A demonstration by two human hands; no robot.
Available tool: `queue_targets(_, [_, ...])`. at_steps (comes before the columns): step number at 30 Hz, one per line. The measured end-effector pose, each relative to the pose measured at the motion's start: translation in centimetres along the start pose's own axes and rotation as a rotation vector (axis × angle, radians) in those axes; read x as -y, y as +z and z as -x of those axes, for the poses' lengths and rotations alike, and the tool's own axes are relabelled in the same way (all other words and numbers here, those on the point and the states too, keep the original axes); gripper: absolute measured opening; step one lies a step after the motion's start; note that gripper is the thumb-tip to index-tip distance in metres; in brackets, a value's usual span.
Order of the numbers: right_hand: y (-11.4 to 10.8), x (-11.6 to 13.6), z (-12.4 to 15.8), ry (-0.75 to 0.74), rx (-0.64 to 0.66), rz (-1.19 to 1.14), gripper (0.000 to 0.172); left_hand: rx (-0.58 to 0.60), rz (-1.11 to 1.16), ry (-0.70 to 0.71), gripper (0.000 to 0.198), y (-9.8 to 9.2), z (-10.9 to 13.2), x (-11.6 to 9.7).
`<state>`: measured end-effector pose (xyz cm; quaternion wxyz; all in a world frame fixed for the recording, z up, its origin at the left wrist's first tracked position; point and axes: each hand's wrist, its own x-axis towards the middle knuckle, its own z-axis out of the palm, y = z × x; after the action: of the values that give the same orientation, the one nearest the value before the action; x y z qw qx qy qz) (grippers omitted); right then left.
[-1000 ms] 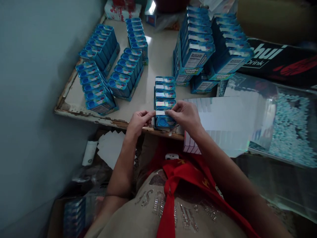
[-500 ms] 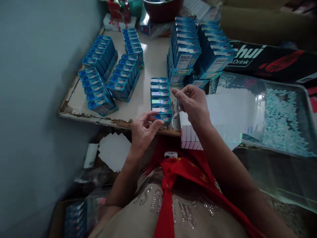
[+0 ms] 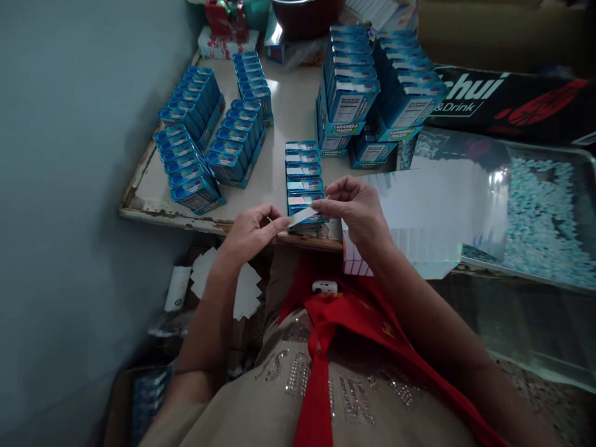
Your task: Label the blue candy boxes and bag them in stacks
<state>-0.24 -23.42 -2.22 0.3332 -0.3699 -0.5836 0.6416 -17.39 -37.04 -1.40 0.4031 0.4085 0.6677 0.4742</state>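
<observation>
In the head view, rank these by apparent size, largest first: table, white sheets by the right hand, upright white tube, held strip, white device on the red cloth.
1. Table
2. Sheets
3. Tube
Unranked, both smallest: strip and device look too alike.

The bare left hand (image 3: 249, 233) and bare right hand (image 3: 361, 210) face each other, near but apart, thumbs and forefingers pinched; the bare left forearm (image 3: 209, 316) and bare right forearm (image 3: 428, 316) converge forward.
</observation>
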Motion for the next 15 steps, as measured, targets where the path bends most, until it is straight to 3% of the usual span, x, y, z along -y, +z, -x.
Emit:
queue_targets(5, [1.8, -1.2, 0.9, -0.068, -0.110, 0.229, 0.029, 0.206, -0.143, -0.111, 0.032, -3.4, -2.9, -0.8])
queue_targets(10, [2.5, -1.9, 1.6, -0.121, -0.166, 0.434, 0.016, 0.298, -0.147, -0.140, 0.033, -3.6, -4.5, 0.8])
queue_targets(15, [2.5, -2.5, 1.4, -0.169, -0.164, 0.503, 0.013, 0.309, -0.108, -0.098, 0.036, -3.6, -5.0, 2.6])
